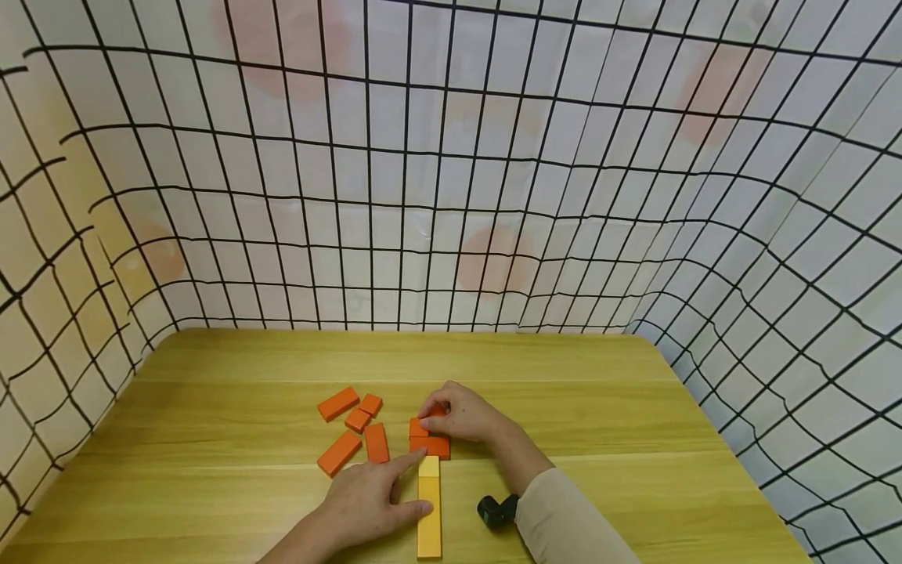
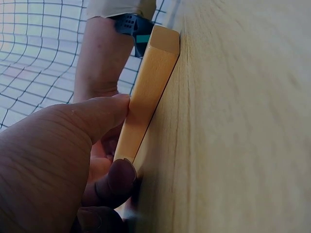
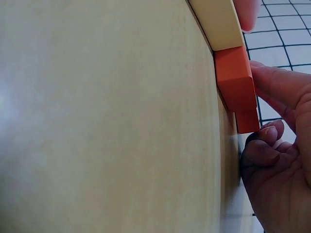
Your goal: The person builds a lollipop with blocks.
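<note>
A long yellow block (image 1: 429, 521) lies on the table, with a shorter, paler yellow block (image 1: 428, 467) at its far end. Crosswise beyond them sits an orange block (image 1: 440, 449). A small orange block (image 1: 419, 428) touches its far side, and another orange block (image 1: 439, 410) is partly hidden by my right hand (image 1: 468, 415). That hand pinches this partly hidden block between curled fingers and thumb. My left hand (image 1: 362, 501) touches the long yellow block's left side with its thumb, seen closely in the left wrist view; its index finger extends to the crosswise orange block.
Several loose orange blocks (image 1: 339, 452) lie left of the row. Black mesh netting (image 1: 405, 207) over pale sheeting surrounds the wooden table (image 1: 211, 439) at the back and sides. A dark wrist camera (image 1: 496, 511) sits at the right sleeve (image 1: 567, 517).
</note>
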Action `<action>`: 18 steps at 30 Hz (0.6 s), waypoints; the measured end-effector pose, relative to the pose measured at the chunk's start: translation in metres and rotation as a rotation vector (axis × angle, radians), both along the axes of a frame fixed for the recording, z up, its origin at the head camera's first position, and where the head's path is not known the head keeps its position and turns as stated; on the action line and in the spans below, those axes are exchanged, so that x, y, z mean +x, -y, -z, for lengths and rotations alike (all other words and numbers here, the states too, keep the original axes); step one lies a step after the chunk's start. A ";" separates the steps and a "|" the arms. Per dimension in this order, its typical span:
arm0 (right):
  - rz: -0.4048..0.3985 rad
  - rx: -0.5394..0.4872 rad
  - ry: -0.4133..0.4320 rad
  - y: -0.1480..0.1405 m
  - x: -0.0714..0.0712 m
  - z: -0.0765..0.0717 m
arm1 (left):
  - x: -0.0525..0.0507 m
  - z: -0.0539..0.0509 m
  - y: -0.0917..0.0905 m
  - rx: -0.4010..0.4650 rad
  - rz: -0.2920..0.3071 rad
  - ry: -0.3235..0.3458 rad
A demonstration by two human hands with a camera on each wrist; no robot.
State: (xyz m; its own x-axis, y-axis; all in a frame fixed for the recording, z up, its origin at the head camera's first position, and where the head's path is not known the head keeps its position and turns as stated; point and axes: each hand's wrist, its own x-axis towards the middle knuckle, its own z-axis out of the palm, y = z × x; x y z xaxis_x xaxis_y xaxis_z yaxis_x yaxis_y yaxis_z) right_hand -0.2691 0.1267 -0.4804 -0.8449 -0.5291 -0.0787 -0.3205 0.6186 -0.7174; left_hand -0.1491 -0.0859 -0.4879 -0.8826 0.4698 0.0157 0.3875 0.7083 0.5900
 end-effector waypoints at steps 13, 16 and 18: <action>0.044 -0.048 0.026 -0.001 0.002 0.000 | -0.002 0.002 0.000 -0.009 -0.010 0.000; 0.088 -0.084 0.048 -0.004 0.002 0.001 | -0.001 0.002 0.000 -0.010 -0.014 0.003; 0.103 -0.094 0.054 -0.006 0.000 0.003 | -0.001 0.001 0.000 -0.010 -0.016 0.006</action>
State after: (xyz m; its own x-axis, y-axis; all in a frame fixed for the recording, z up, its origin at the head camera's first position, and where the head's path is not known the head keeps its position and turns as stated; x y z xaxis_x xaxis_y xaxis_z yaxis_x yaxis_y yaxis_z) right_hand -0.2688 0.1331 -0.4830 -0.8909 -0.4472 -0.0794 -0.2186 0.5755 -0.7880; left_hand -0.1503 -0.0859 -0.4890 -0.8899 0.4561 0.0059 0.3730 0.7201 0.5851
